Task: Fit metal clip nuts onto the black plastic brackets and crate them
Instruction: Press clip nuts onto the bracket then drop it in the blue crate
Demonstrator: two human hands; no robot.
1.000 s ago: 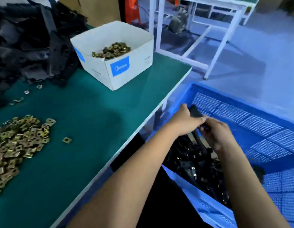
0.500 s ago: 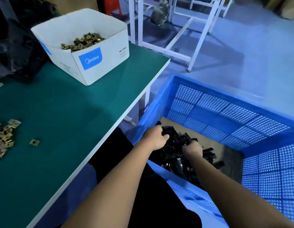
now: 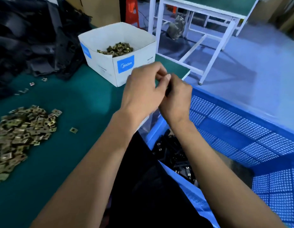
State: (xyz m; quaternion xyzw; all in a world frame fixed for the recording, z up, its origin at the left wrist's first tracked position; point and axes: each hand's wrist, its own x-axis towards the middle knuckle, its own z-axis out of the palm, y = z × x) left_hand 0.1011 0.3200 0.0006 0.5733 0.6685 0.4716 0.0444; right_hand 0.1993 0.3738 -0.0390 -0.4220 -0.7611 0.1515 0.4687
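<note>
Both hands meet above the table's right edge, fingers curled together; the left hand [image 3: 141, 89] and right hand [image 3: 176, 97] seem to pinch something small and dark, though I cannot tell what. Just beyond stands the white box [image 3: 116, 63] of clip nuts; a loose heap of clip nuts [image 3: 21, 132] lies at the left edge. Finished brackets [image 3: 174, 153] sit in the blue crate [image 3: 241, 129] beside the table. Judging by this, crating looks done; next comes reaching for a fresh bracket from the black pile [image 3: 36, 38] at the far left corner

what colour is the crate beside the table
Blue, with perforated mesh walls; the crate shows in the head view.
</note>
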